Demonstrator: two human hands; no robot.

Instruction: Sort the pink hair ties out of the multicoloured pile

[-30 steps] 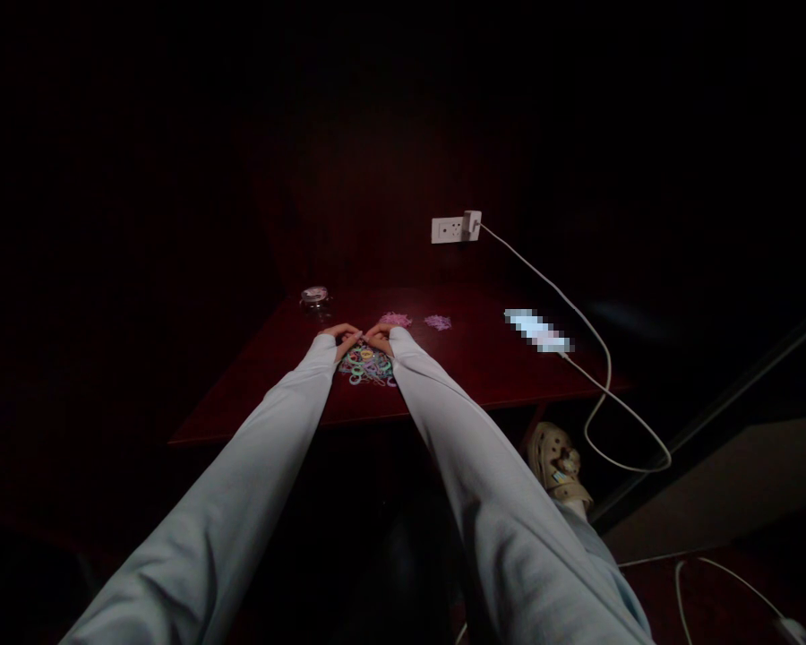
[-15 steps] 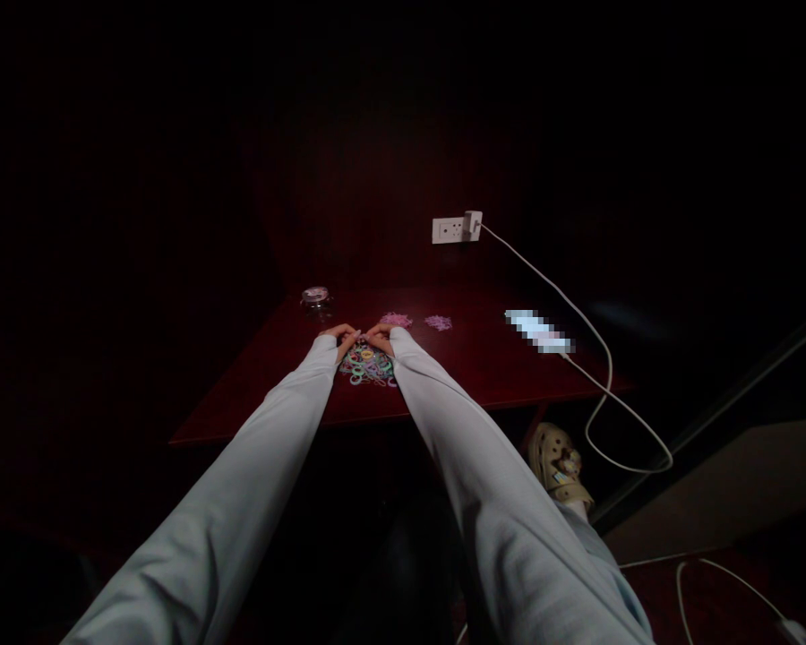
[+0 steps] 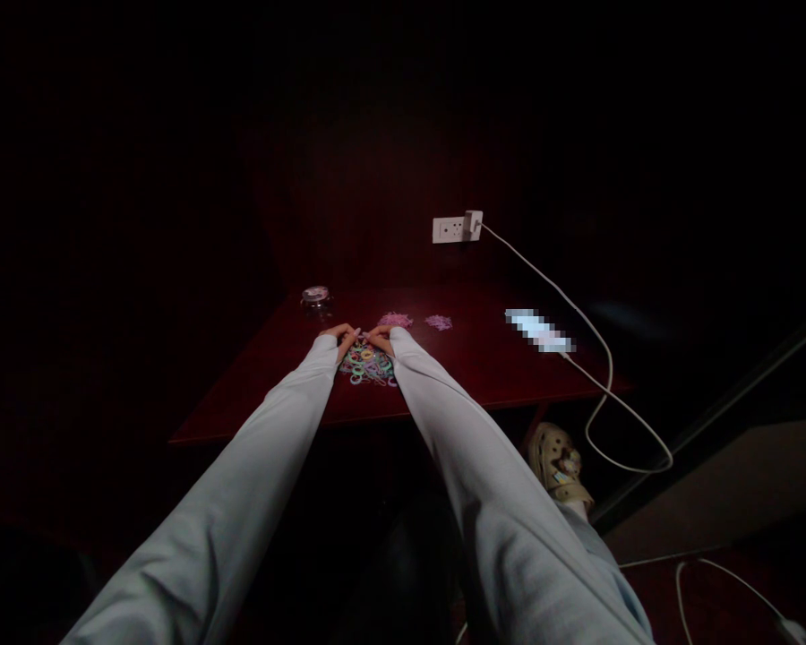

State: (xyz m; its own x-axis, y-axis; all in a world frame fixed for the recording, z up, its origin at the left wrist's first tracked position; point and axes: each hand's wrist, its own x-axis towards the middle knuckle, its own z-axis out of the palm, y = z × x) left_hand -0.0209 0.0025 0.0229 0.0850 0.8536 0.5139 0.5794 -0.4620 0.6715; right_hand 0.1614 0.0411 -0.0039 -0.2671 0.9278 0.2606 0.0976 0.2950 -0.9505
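A mixed pile of small coloured elastic hair ties (image 3: pixel 369 367), mostly green, purple and yellow, lies near the front edge of the dark red table (image 3: pixel 255 385). My left hand (image 3: pixel 342 338) is at the pile's far left side, its thumb and fingers closed together. Opposite it, my right hand (image 3: pixel 381 338) is closed in the same way, the fingertips of both nearly meeting above the pile. Whatever is between the fingertips is too small to make out. Just beyond my right hand sit a pink heap of bands (image 3: pixel 396 320) and a purple heap of bands (image 3: pixel 439 322).
A clear round jar with a lid (image 3: pixel 315 298) stands at the back left. To the right lies a blurred-out phone (image 3: pixel 539 331) with a white cable (image 3: pixel 587 322) running to a wall socket (image 3: pixel 449 230). A beige clog (image 3: pixel 557 461) shows below the table edge.
Both hands stay above the pile, with only slight finger movement. Some hair ties at the pile's near edge have shifted a little.
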